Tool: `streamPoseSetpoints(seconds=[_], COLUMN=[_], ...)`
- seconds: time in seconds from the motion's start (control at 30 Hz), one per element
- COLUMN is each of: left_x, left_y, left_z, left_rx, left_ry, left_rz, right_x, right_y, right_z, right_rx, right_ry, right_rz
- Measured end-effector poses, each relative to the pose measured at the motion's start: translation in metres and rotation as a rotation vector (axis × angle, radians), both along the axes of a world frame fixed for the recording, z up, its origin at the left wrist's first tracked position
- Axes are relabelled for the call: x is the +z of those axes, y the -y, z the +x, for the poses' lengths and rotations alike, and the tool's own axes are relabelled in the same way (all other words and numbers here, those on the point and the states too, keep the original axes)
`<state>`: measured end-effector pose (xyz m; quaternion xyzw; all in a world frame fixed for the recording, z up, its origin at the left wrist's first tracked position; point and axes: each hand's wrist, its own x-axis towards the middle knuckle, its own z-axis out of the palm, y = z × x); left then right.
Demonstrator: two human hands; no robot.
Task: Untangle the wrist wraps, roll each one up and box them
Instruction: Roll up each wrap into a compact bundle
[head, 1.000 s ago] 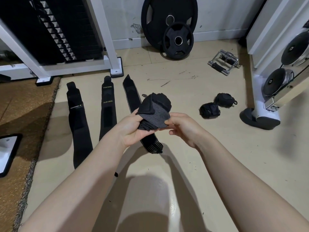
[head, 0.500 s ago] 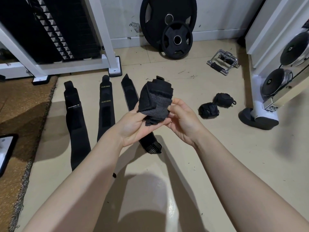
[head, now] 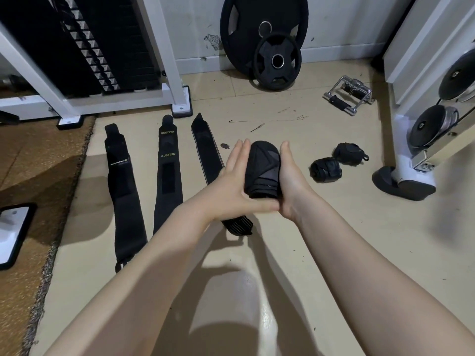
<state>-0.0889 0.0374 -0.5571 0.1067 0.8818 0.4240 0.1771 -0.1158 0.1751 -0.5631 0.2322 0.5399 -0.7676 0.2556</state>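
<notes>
A rolled black wrist wrap [head: 262, 170] sits upright between my two palms above the floor. My left hand [head: 232, 181] presses its left side with straight fingers, and my right hand [head: 290, 178] presses its right side the same way. Three black wraps lie flat and straight on the floor: a left one [head: 122, 181], a middle one [head: 168, 173] printed XUEYING, and a right one [head: 207, 152] partly hidden under my hands. Two finished rolls [head: 326, 169] [head: 350, 153] lie on the floor to the right. No box is in view.
A white weight-stack frame [head: 164, 62] stands at the back left. Black weight plates [head: 264, 34] lean on the wall. A chrome cable handle [head: 348, 95] lies at back right, beside a white plate rack [head: 421, 155]. A brown mat [head: 33, 163] covers the left floor.
Both hands were pinching and turning the loose roll with curled fingers. Now the fingers are straight and the roll is pressed tight between the flat palms.
</notes>
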Motion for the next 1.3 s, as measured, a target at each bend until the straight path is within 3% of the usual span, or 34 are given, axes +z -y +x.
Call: streamPoseSetpoints(seconds=[0.17,0.23,0.33,0.4,0.5,0.63,0.73,0.83,0.93,1.13,1.3], left_x=[0.001,-0.003,-0.012,-0.023,-0.037,-0.041,-0.037,-0.027,-0.026,-0.089,-0.162], left_y=[-0.013,-0.025,-0.039,-0.042,-0.048,-0.052,-0.051,-0.055,-0.072,-0.08,-0.051], left_z=[-0.005,-0.006,-0.003,0.003,0.009,-0.006,-0.029,-0.052,-0.079,-0.114,-0.12], left_rx=[0.471,0.614,0.622,0.602,0.573,0.543,0.559,0.563,0.551,0.5,0.517], left_ry=[0.077,0.044,-0.149,-0.245,-0.231,-0.153,0.013,0.088,0.169,0.136,0.3], left_rz=[0.338,0.338,0.06,-0.038,-0.107,0.064,0.333,0.433,0.521,0.09,-0.219], right_x=[-0.003,-0.003,-0.014,-0.022,-0.037,-0.039,-0.032,-0.037,-0.059,-0.139,-0.217], right_y=[0.023,0.034,0.038,0.035,0.027,0.017,0.003,-0.023,-0.047,-0.081,-0.097], right_z=[0.006,0.008,0.006,0.008,0.011,-0.003,-0.023,-0.037,-0.054,-0.098,-0.117], right_rx=[-0.051,-0.109,-0.199,-0.249,-0.291,-0.229,-0.094,0.029,0.038,-0.231,-0.157], right_ry=[-0.076,-0.104,-0.094,-0.085,-0.044,-0.107,-0.115,-0.143,-0.145,0.158,0.114], right_rz=[0.079,0.102,0.074,0.16,0.242,0.334,0.114,-0.102,-0.125,0.096,0.07])
